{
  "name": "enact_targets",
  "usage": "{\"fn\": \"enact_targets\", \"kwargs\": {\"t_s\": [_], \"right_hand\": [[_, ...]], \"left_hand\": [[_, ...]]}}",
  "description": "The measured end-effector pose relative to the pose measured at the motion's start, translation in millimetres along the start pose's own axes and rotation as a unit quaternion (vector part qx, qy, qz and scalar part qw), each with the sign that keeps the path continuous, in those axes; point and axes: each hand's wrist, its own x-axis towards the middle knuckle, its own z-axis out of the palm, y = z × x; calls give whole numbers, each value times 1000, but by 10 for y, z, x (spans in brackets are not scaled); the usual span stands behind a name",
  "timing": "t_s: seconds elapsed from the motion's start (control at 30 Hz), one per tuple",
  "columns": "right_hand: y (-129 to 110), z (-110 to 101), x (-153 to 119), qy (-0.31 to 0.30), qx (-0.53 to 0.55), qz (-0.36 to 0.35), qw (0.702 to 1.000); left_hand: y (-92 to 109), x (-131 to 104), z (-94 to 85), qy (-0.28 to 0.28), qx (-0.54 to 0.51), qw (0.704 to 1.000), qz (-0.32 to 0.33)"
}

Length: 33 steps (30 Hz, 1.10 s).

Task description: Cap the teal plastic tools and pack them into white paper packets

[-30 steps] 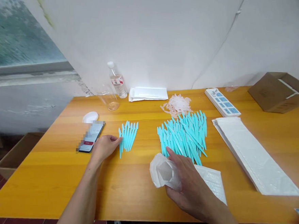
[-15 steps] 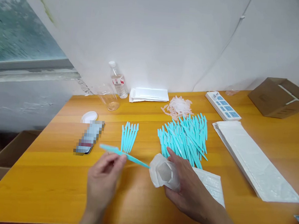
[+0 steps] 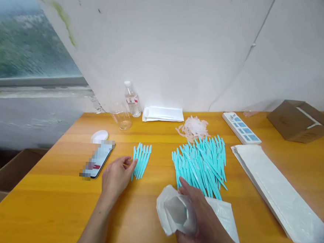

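Observation:
My right hand [image 3: 196, 220] grips a white padded envelope [image 3: 163, 206], its mouth held wide and facing me. A faint teal tint shows inside; the rest of its contents is hidden. My left hand [image 3: 119, 177] is at the left end of a short row of teal eyebrow razors [image 3: 142, 162], thumb and forefinger slightly apart beside the leftmost one. Beyond the envelope lies a large heap of the same teal razors [image 3: 200, 163]. Another white padded envelope [image 3: 224, 216] lies flat, partly under my right forearm.
Translucent small pieces [image 3: 195, 127] are piled behind the heap. At the back stand a water bottle [image 3: 132, 101] and a clear jar [image 3: 124, 122]. A phone [image 3: 99, 161] and white lid [image 3: 100, 135] lie left; printed cards [image 3: 241, 129], long white envelopes [image 3: 274, 185] and a cardboard box [image 3: 297, 121] right.
The teal razor that pointed at the envelope's mouth is gone from my left hand, which has moved forward to the row. My right hand still holds the envelope. The view has tilted up slightly.

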Motion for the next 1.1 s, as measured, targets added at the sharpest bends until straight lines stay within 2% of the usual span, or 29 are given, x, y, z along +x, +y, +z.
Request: {"fn": "enact_targets", "kwargs": {"t_s": [0.07, 0.13, 0.23, 0.3, 0.37, 0.4, 0.5, 0.57, 0.6, 0.67, 0.73, 0.8, 0.83, 0.87, 0.93, 0.97, 1.03, 1.1], "right_hand": [[32, -28, -14, 48, 29, -25, 998], [62, -82, -39, 76, 62, -8, 995], [80, -147, -54, 75, 80, 47, 993], [77, -148, -36, 62, 66, 56, 994], [70, -120, -7, 48, 37, 53, 997], [66, -102, 8, 42, 22, 48, 998], [37, -66, 50, 32, -9, 33, 999], [4, -64, 81, 21, -22, 38, 999], [-16, -67, 97, 15, -25, 44, 999], [-57, -80, 117, 9, -20, 49, 999], [-100, -104, 105, 16, -2, 44, 999], [-146, -152, 43, 38, 20, 48, 998], [-171, -188, -4, 54, 33, 50, 997], [-197, -229, -56, 72, 51, 51, 995], [-243, -316, -156, 105, 102, 51, 988], [-260, -352, -192, 124, 128, 53, 983], [-274, -392, -226, 162, 166, 68, 970], [-263, -388, -217, 177, 177, 88, 964]], "left_hand": [[-79, 212, 92, -45, 90, 994, -43], [-155, 374, 155, -85, 100, 990, -48], [-239, 480, 144, -128, 27, 990, -48], [-259, 432, 57, -148, -75, 985, -54], [-233, 273, -69, -143, -222, 963, -52], [-198, 154, -134, -123, -294, 947, -45], [18, -295, -274, -26, -415, 909, 0], [248, -597, -301, 10, -405, 912, 64], [373, -726, -302, 3, -380, 918, 110], [587, -911, -300, -46, -316, 926, 203], [678, -968, -315, -107, -275, 920, 259], [607, -874, -336, -120, -280, 916, 261], [521, -768, -337, -99, -280, 925, 237], [415, -630, -325, -65, -272, 938, 206], [195, -294, -258, 15, -183, 979, 93], [102, -119, -207, 24, -123, 991, 55], [-24, 189, -88, -3, -11, 1000, 14], [-78, 410, 26, -53, 60, 997, -3]]}}
